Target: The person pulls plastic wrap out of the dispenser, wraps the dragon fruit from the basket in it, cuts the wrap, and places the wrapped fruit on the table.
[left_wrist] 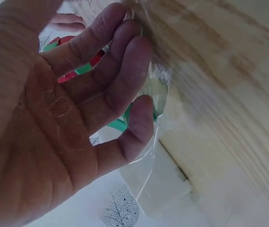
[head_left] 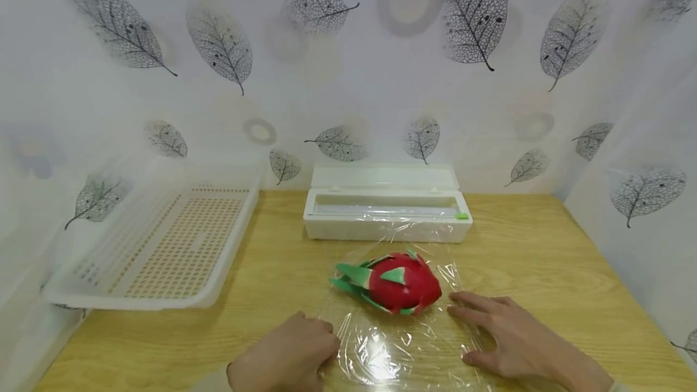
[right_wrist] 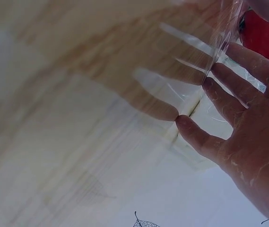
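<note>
A red dragon fruit with green leafy scales lies on its side on a sheet of clear cling film, its leafy end to the left. The film runs from a white dispenser box behind the fruit towards the front edge of the view. My left hand rests at the film's left edge, fingers loosely bent and fingertips touching it in the left wrist view. On the other side, my right hand has its fingers spread and fairly straight, with fingertips on the film's right edge, just right of the fruit.
The dispenser's lid stands raised at the back, and a green slider sits at its right end. At the left stands a white plastic basket with a perforated base. A leaf-printed curtain borders the wooden table.
</note>
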Motion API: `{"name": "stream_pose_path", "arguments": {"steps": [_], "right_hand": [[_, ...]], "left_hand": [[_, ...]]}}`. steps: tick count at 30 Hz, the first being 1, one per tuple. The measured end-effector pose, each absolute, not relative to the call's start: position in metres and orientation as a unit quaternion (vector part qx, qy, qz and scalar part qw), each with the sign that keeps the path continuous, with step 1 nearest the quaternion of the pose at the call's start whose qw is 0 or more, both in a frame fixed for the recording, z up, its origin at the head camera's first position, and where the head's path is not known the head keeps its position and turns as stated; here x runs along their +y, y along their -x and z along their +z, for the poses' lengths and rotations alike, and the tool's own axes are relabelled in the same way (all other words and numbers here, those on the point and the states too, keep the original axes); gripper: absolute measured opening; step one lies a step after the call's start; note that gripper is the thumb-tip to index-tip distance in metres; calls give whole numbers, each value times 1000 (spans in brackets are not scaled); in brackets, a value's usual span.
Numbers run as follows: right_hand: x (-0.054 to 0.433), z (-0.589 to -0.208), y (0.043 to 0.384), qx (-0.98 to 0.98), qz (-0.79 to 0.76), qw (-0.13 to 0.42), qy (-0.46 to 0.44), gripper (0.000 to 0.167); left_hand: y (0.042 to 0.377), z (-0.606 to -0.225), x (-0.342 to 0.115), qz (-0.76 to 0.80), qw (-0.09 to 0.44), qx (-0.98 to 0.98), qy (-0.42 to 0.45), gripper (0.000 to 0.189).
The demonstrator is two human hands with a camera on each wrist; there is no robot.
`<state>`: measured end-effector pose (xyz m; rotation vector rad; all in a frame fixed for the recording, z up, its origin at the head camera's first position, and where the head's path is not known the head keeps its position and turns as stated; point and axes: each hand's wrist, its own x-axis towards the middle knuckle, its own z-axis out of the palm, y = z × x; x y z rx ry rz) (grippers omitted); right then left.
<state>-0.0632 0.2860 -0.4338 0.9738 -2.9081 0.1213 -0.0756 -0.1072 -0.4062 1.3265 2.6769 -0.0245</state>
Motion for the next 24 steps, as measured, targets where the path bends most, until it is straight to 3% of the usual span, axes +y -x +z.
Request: {"name": "stream_pose_path", "arguments": {"steps": [8,12,19,24], "right_hand": [[287,-432,63,-948,45,27,-314,66],[285,-425,60,-949,48,24,-311,62],[261,-411,40,-916,115,70,-377,30],[242,-413,38,-892,94,83,-434,33]], "left_hand": [[77,-411,-106,4,41,888,-459,30],[81,-409,-110,87,68,887,-448,25],[98,-399,-119,220,128,878,-404,16],[110,-394,-121,303,134,871,-362,17]]}}
